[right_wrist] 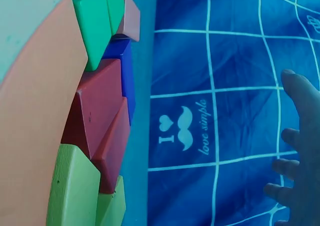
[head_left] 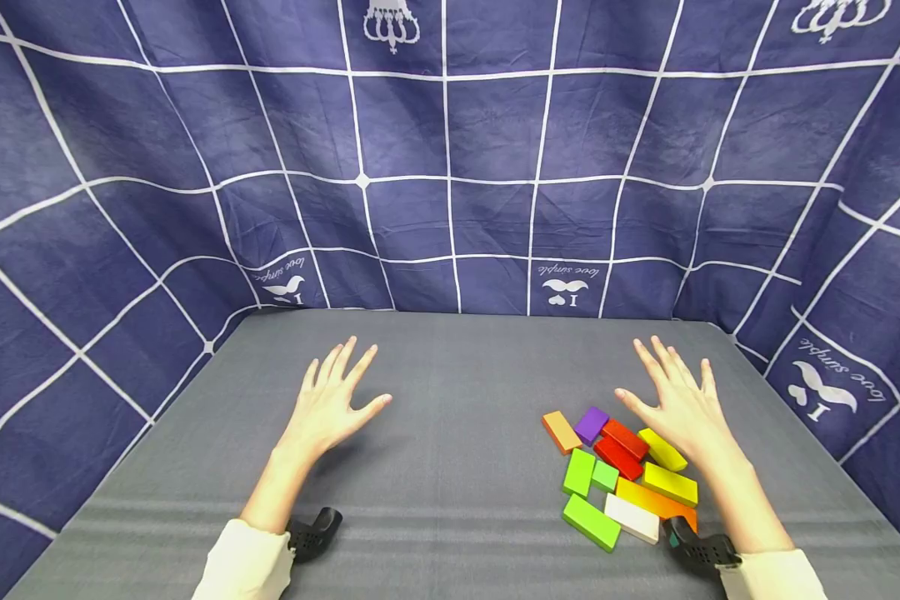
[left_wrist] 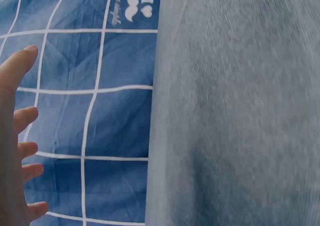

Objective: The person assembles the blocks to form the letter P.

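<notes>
My left hand hovers with spread fingers over the left part of the grey table, holding nothing. On the other side, my right hand is spread too, just beyond and right of a cluster of coloured blocks. Nearest to it are a yellow block and two red blocks. The cluster also has a purple block, an orange-tan block, several green blocks, a white block, a second yellow block and a long orange block, partly hidden by the right wrist camera.
The grey cloth-covered table spreads under both hands. A blue curtain with white grid lines hangs along the back and both sides. Black wrist cameras sit at each cuff.
</notes>
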Tool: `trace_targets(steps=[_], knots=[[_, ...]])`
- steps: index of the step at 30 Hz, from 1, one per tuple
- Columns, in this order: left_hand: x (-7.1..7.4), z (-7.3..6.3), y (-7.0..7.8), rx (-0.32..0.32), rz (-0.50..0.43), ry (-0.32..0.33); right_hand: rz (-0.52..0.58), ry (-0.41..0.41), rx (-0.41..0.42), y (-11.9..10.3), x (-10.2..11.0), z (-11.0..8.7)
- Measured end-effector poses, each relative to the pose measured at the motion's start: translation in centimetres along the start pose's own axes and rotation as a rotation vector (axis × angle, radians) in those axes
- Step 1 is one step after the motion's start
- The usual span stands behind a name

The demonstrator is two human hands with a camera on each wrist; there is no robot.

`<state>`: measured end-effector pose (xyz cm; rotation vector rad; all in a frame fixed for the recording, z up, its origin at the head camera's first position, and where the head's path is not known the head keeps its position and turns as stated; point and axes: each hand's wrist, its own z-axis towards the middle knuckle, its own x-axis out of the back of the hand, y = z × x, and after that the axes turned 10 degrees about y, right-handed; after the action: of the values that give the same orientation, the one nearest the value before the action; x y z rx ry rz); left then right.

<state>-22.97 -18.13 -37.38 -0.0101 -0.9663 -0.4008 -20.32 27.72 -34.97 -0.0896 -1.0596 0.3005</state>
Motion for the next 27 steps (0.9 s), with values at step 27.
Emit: trace_targets(steps=[27], knots=[[-0.6,0.4,6.6,-0.27,-0.13,0.226,-0.019,0.208,0.087,-0.2,1.9,-3.7]])
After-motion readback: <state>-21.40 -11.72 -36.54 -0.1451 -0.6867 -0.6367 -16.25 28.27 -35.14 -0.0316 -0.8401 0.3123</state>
